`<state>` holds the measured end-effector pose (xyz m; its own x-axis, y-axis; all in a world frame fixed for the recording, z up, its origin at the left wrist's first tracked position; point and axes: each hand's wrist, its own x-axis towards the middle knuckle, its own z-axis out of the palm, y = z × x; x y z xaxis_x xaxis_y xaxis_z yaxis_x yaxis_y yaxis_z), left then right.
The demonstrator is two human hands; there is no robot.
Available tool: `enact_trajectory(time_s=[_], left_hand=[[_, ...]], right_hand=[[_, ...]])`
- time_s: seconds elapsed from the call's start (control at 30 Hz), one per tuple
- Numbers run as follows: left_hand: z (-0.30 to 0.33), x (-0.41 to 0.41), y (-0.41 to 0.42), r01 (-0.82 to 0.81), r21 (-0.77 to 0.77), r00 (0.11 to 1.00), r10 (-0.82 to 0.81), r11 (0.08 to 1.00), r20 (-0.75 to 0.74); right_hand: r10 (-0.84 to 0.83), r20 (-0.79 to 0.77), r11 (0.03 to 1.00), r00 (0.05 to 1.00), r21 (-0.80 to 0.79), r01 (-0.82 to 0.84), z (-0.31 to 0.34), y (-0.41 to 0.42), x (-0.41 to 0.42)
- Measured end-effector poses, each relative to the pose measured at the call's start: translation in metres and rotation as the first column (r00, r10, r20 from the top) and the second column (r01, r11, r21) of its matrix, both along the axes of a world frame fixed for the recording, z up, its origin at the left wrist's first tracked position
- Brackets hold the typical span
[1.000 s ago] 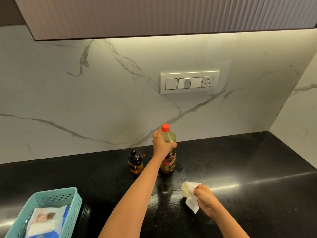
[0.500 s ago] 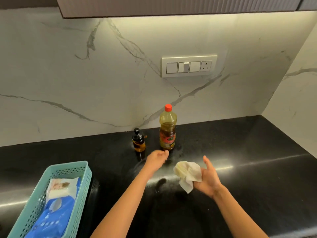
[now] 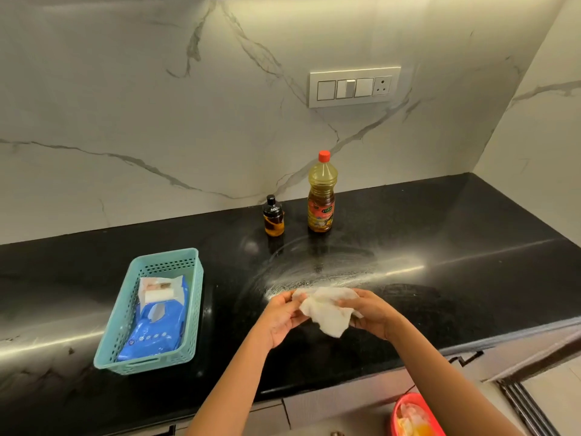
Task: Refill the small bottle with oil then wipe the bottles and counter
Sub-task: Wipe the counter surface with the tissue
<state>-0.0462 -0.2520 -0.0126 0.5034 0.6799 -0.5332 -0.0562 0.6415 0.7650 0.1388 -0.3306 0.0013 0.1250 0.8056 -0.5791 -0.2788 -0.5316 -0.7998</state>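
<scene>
A small dark-capped bottle [image 3: 273, 216] of amber oil stands at the back of the black counter [image 3: 440, 278]. Just to its right is the large oil bottle [image 3: 321, 193] with a red cap, upright near the marble wall. Above the counter's front part, a crumpled white wipe [image 3: 327, 309] is held between both hands. My left hand [image 3: 279, 319] pinches its left side and my right hand [image 3: 372, 314] grips its right side. Streaky wipe marks shine on the counter in front of the bottles.
A teal plastic basket [image 3: 125, 328] with a blue wipes pack [image 3: 157, 328] and a white packet sits at the left. A red bin [image 3: 396, 416] stands on the floor at the lower right. A switch panel [image 3: 354, 87] is on the wall.
My left hand let go of the large bottle, drew back and joined my right hand on the wipe. The view has tilted down and pulled back.
</scene>
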Motion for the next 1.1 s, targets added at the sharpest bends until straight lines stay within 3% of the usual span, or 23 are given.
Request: enact_trajectory(time_s=[0.1,0.2,0.27,0.37,0.47,0.5,0.57,0.63,0.67,0.7,0.77,0.8,0.83,0.97,1.1], left_hand=[[0.003,-0.016,0.002,-0.018,0.047,1.0,0.018,0.999,-0.003],[-0.002,-0.024,0.0,0.056,0.263,0.986,-0.012,0.963,-0.164],[-0.008,-0.022,-0.004,0.135,0.479,0.935,0.049,0.867,-0.353],[-0.014,-0.013,-0.021,0.326,0.723,0.866,0.113,0.609,-0.486],[-0.019,-0.001,-0.046,0.553,0.69,0.813,-0.124,0.467,-0.568],[-0.023,0.002,-0.053,0.608,0.639,0.786,-0.237,0.471,-0.572],[-0.027,0.006,-0.061,0.658,0.549,0.751,-0.394,0.515,-0.53],[-0.029,0.005,-0.058,0.617,0.526,0.781,-0.374,0.586,-0.499],[-0.029,0.002,-0.055,0.583,0.536,0.804,-0.338,0.61,-0.489],[-0.028,-0.002,-0.05,0.552,0.552,0.821,-0.293,0.625,-0.489],[-0.026,-0.011,-0.04,0.486,0.585,0.849,-0.191,0.649,-0.493],[-0.025,-0.017,-0.035,0.448,0.599,0.86,-0.139,0.664,-0.49],[-0.025,-0.022,-0.031,0.408,0.606,0.871,-0.092,0.682,-0.484],[-0.027,-0.04,-0.023,0.298,0.607,0.883,0.029,0.737,-0.469],[-0.026,-0.061,-0.017,0.224,0.626,0.879,0.122,0.747,-0.461]], right_hand=[[-0.054,0.036,0.998,0.998,-0.031,0.055,0.002,-0.006,-0.006],[-0.087,0.137,0.994,0.987,-0.048,0.094,-0.001,-0.01,-0.008],[-0.114,0.21,0.988,0.971,-0.077,0.133,-0.008,-0.012,-0.012],[-0.076,0.198,0.986,0.977,-0.133,0.104,-0.018,-0.013,-0.022],[-0.068,0.009,0.987,0.998,-0.144,0.068,-0.02,-0.016,-0.031],[-0.051,0.011,0.988,0.999,-0.144,0.052,-0.02,-0.017,-0.032],[-0.021,0.159,0.991,0.987,-0.128,0.042,-0.027,-0.018,-0.03],[-0.048,0.394,0.991,0.918,-0.094,0.092,-0.037,-0.018,-0.022],[-0.028,0.541,0.992,0.84,-0.09,0.091,-0.041,-0.019,-0.015],[0.019,0.691,0.992,0.723,-0.102,0.072,-0.043,-0.02,-0.006],[0.124,0.919,0.986,0.374,-0.157,0.061,-0.051,-0.026,0.009],[0.149,0.965,0.985,0.217,-0.164,0.054,-0.056,-0.03,0.01],[0.161,0.977,0.986,0.136,-0.166,0.023,-0.061,-0.035,0.006],[0.319,0.929,0.936,0.189,-0.277,-0.217,-0.095,-0.048,-0.024],[0.281,0.933,0.949,0.223,-0.305,0.083,-0.098,-0.027,0.031]])
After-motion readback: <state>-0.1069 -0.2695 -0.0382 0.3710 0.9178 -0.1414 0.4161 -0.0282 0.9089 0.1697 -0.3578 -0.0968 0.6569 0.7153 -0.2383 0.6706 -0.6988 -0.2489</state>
